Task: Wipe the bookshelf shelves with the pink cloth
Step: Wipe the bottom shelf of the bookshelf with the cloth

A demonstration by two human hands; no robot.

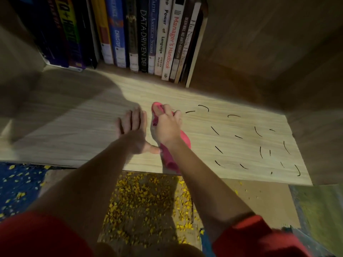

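Cloth (185,140), pink and bunched, lies mid-shelf (74,127) in front of the books (144,34), and we see the right hand (167,126) curled round it. The left hand (132,131) lies flat just beside it, fingers straight, thumb touching the cloth. Black marks (219,149) dot the shelf to the right.

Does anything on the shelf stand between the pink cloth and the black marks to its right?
Nothing visible does. The right hand grips the pink cloth, and only bare shelf lies between it and the black marks. The books stand at the back; the left hand rests flat on the cloth's other side.
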